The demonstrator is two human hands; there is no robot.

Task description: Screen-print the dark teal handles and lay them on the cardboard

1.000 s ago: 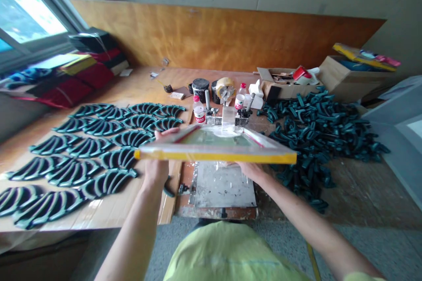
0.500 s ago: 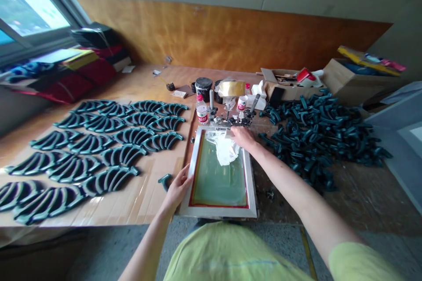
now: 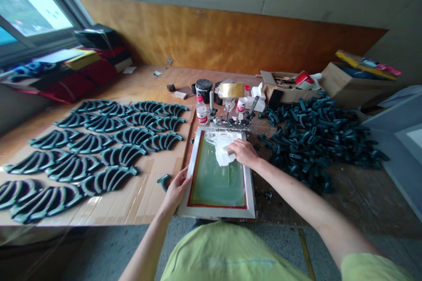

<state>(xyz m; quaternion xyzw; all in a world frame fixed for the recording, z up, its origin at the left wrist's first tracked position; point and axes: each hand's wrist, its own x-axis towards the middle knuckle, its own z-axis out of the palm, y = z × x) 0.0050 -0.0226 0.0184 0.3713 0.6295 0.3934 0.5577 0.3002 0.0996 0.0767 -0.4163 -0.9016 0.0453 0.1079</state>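
Printing screen [image 3: 217,180] flat on bench, white rag [image 3: 221,151] under right hand [image 3: 239,153]

From the head camera, a wooden workbench [image 3: 138,82] carries many dark green curved moulded pieces [image 3: 108,180], laid in neat rows on a cardboard sheet [image 3: 99,213] at the left, and a loose heap of the same pieces [image 3: 313,140] at the right. One single piece [image 3: 164,180] lies just beside the screen. Beyond the screen stand metal hinge clamps [image 3: 227,122], a plastic bottle [image 3: 201,113], a black tin [image 3: 203,89] and a cardboard box [image 3: 286,85].

The screen lies flat in front of the person, its far edge at the clamps. It has a pale frame [image 3: 217,213], a red border and green mesh [image 3: 217,184]. The rag sits crumpled on the upper part of the mesh.

Both arms reach forward. The right hand presses the rag with bent fingers. The left hand [image 3: 176,189] is half open, its fingers against the frame's left edge; a firm grip I cannot tell.
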